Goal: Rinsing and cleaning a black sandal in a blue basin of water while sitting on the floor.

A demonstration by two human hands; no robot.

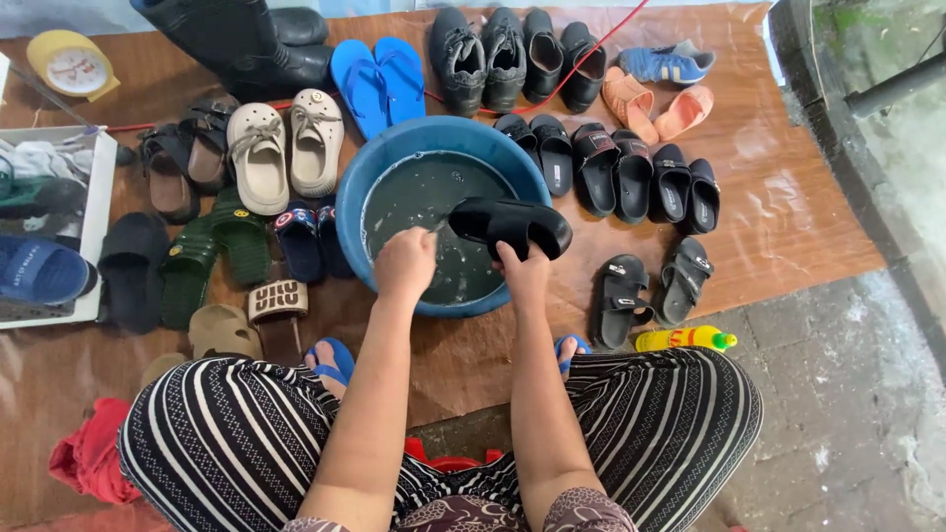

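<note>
A blue basin [367, 182] of dark soapy water sits on the brown mat in front of me. My right hand [522, 271] grips a black slide sandal [512, 225] by its lower edge, holding it over the basin's right rim. My left hand [405, 260] is closed above the water beside the sandal's left end; whatever it holds is too small to make out.
Many shoes ring the basin: beige clogs [284, 148], blue flip-flops [378, 79], black boots [236, 44], black shoes [512, 57], several black slides [631, 175], orange flats [655, 103], green slides [212, 251]. A yellow bottle [683, 339] lies right, a yellow clock [71, 64] far left.
</note>
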